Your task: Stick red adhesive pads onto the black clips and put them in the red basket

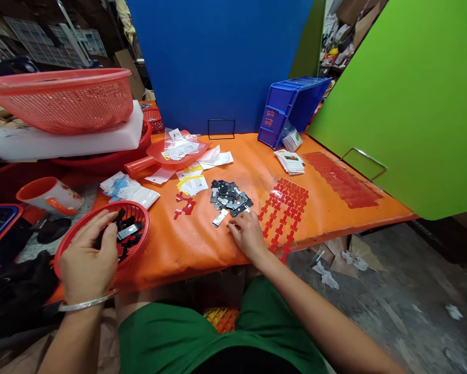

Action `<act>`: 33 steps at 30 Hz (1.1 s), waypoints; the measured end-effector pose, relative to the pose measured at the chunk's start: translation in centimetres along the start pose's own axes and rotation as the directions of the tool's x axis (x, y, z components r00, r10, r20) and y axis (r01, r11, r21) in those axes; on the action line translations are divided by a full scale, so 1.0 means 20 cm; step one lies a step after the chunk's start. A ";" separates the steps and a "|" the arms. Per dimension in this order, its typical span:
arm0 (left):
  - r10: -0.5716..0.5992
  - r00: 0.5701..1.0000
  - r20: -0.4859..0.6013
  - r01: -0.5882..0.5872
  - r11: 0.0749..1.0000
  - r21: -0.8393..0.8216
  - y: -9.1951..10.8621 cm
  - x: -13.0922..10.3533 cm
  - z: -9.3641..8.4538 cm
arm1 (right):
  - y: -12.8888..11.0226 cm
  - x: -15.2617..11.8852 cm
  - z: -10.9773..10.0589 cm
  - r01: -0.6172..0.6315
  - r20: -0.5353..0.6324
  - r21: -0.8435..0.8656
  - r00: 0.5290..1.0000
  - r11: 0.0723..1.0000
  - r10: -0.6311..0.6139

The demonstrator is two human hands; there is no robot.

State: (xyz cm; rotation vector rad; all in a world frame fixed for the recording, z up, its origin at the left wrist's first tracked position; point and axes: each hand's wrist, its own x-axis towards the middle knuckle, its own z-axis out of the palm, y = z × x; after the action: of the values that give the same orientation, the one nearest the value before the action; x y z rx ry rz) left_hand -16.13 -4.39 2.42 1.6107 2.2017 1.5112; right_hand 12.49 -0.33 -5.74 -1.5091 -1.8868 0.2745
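Note:
My left hand (91, 257) hovers over the left side of a small red basket (145, 236) that holds black parts and a silver-grey piece (130, 231). Its thumb and fingers are apart, with nothing visible between them. My right hand (249, 234) is at the front right of a pile of black and grey pieces (229, 196), fingers bent together; whatever they may hold is too small to name. One light metal piece (219, 217) lies just left of its fingertips. Rows of red cut-out pieces (283, 208) lie right of that hand, and a few red scraps (184, 206) lie left of the pile.
A red dustpan (142, 164) with papers and bags, a mug (48, 196) and a large stacked basket (62, 101) stand left. Behind are a blue board (221, 62) and a blue bin (274, 114). Card stacks (290, 162) and a green board (408, 114) are right.

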 end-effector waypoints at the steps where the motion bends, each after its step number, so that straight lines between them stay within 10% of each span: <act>1: 0.088 0.995 -0.049 -0.085 0.994 0.065 -0.01 0.01 -0.01 | 0.00 0.02 0.02 0.012 -0.002 -0.053 1.000 0.999 -0.012; 6: 0.097 0.972 0.213 -0.092 0.995 -0.032 0.00 -0.12 0.11 | -0.02 0.13 0.09 0.001 0.045 -0.217 0.999 0.976 0.009; 10: 0.112 0.850 0.515 -0.034 0.987 -0.160 0.07 -0.27 0.35 | -0.02 0.19 0.11 -0.068 0.067 -0.209 0.994 0.976 0.083; 17: 0.150 0.777 0.611 0.025 0.963 -0.268 0.19 -0.29 0.65 | -0.05 0.14 0.07 -0.262 0.168 0.464 0.964 0.846 0.206; 20: 0.136 0.726 0.674 0.088 0.954 -0.287 0.20 -0.29 0.66 | -0.06 0.05 0.04 -0.216 0.122 0.509 0.976 0.833 0.178; 26: 0.270 0.648 0.713 -0.346 0.937 -0.041 0.18 -0.35 0.59 | -0.03 -0.11 0.02 0.234 0.038 0.046 0.971 0.971 -0.236; 33: 0.382 0.652 0.655 -0.448 0.891 -0.074 0.14 -0.40 0.60 | 0.00 -0.14 0.06 0.249 0.040 -0.040 0.968 0.968 -0.248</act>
State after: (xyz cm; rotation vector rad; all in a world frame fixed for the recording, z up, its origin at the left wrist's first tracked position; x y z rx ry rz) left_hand -4.17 -2.16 -5.84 2.3354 1.5807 0.6675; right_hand 11.87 -2.56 -7.73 -1.2851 -2.0975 0.1450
